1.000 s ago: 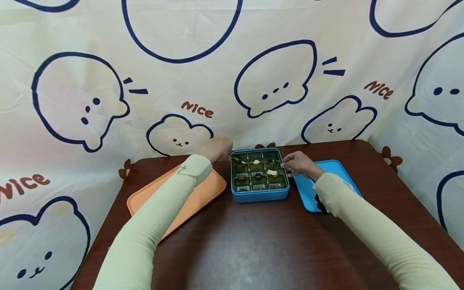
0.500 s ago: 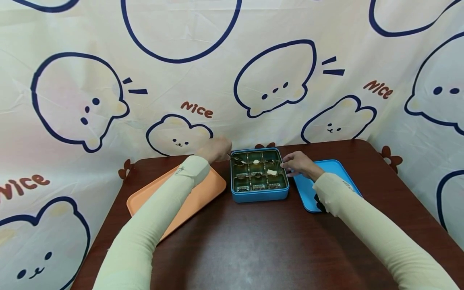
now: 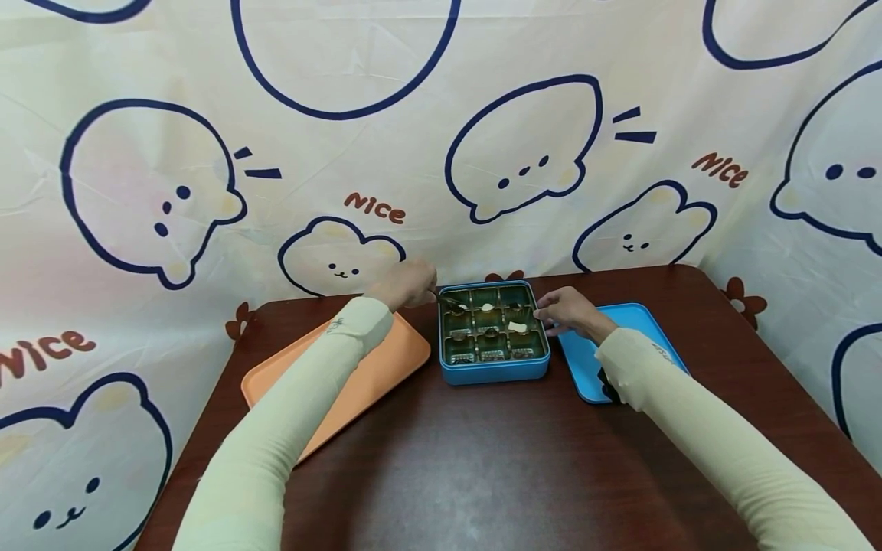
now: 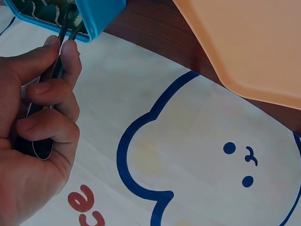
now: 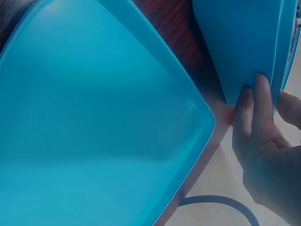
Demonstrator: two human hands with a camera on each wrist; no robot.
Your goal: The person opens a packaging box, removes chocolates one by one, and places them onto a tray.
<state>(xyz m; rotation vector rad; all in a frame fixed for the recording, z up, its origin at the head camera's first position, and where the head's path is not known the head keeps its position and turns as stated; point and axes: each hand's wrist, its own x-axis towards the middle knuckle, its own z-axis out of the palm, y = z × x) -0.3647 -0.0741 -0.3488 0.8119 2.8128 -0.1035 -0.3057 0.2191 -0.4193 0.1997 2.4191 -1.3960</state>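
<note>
My left hand (image 3: 406,285) grips a pair of slim dark tongs (image 4: 42,147), its fingers curled round them. Their tips reach into the far-left compartment of a blue square box (image 3: 493,373), beside a small pale piece. The box's dark, shiny insert is divided into several compartments. A white piece (image 3: 517,327) lies in the right of the middle row, and a smaller pale piece (image 3: 487,308) lies at the back middle. On the box's right wall rest the fairly straight fingers of my right hand (image 3: 570,310); its thumb is by the far corner.
Left of the box lies an orange tray (image 3: 372,383), partly under my left sleeve. A shallow blue lid (image 3: 630,315) lies to the right, below my right forearm. The brown table (image 3: 468,474) ends at a printed cloth (image 3: 427,153) behind the box.
My left hand has shifted slightly left, and more of the tongs shows at the box's back-left edge. My right hand and the box stay in place.
</note>
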